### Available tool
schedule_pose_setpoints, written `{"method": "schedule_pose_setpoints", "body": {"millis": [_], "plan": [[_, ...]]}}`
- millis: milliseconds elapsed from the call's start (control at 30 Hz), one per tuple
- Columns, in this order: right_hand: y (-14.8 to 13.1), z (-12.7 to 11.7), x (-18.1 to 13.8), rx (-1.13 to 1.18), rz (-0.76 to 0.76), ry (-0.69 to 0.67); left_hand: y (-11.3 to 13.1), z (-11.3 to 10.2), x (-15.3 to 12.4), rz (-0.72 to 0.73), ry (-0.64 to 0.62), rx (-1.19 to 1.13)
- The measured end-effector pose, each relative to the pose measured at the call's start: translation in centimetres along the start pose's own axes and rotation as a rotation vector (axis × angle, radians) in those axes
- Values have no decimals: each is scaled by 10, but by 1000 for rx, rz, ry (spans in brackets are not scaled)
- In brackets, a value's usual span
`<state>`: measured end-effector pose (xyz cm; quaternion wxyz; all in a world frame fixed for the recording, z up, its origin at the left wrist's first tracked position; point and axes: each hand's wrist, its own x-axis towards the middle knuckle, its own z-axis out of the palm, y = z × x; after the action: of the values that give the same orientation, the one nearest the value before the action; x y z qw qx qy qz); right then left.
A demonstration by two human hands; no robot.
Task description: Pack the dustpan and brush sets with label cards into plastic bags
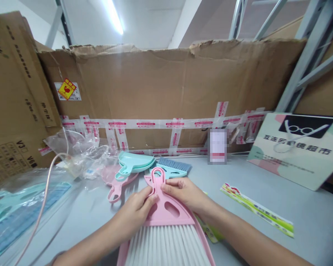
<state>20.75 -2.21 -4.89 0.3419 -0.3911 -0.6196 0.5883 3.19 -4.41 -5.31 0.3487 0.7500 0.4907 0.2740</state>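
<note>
A pink hand brush (162, 207) with white bristles lies over a pink dustpan (207, 246), their looped handles lined up one on the other. My left hand (140, 205) grips the handle on its left side, thumb on top. From the right, my right hand (183, 190) pinches the same handle with its thumb above and fingers behind. Both hands are closed on the nested pair. Just beyond them sit turquoise dustpans (134, 162), a pink dustpan (118, 183) beneath, and a turquoise brush (172, 170) with blue bristles.
A plastic-wrapped turquoise set (24, 207) and a pale cable (46, 195) are at left, crumpled clear plastic (86, 155) behind. A printed card strip (256, 208) lies at right, before a paper bag (296, 151). A large carton (166, 85) walls the back of the grey table (238, 177).
</note>
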Motion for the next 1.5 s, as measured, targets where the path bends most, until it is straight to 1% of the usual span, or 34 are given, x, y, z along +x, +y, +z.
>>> {"method": "schedule_pose_setpoints", "body": {"millis": [67,100,167,200,267,300,333,400,467,533,667,833,900,1000,1067,1133,1200,1233,1267,1300,1367,1400,1500], "plan": [[-11,-28,-6,-221,7,-25,2,-4,1,-28,24,-99],[-15,-49,-11,-393,43,16,2,-6,2,-54,48,-160],[-19,-97,-22,-770,165,219,0,-11,5,-126,126,-282],[-18,-121,-29,-938,304,303,-1,-13,7,-170,178,-337],[-10,-162,-41,-995,491,356,-5,-17,10,-259,300,-435],[-4,-176,-45,-1001,570,357,-7,-19,11,-290,345,-474],[2,-185,-48,-989,632,347,-9,-21,12,-306,376,-507],[14,-191,-48,-971,725,316,-11,-24,14,-302,407,-560],[20,-186,-44,-965,770,282,-12,-26,15,-287,419,-589],[21,-179,-39,-981,754,264,-12,-27,15,-298,457,-617],[17,-173,-37,-1021,606,271,-11,-28,17,-303,519,-670],[16,-174,-37,-950,475,229,-14,-28,17,-285,515,-642],[14,-173,-36,-918,414,256,-16,-27,18,-275,510,-639],[4,-168,-33,-883,272,361,-15,-26,17,-258,481,-682],[-5,-159,-30,-745,115,457,-12,-25,16,-261,455,-722],[-14,-145,-26,-464,-65,521,-9,-23,15,-270,421,-736],[-21,-125,-22,-168,-209,527,-7,-22,13,-272,392,-720],[-23,-114,-20,-83,-253,513,-7,-21,13,-276,386,-705],[-25,-102,-19,-44,-293,505,-7,-21,12,-285,386,-691],[-25,-90,-17,-52,-332,504,-7,-20,12,-297,386,-679],[-25,-64,-16,-220,-445,476,-7,-17,12,-313,382,-656],[-23,-52,-16,-367,-534,418,-8,-16,12,-317,379,-640],[-13,-21,-16,-881,-845,141,-7,-10,12,-324,361,-586]]}}
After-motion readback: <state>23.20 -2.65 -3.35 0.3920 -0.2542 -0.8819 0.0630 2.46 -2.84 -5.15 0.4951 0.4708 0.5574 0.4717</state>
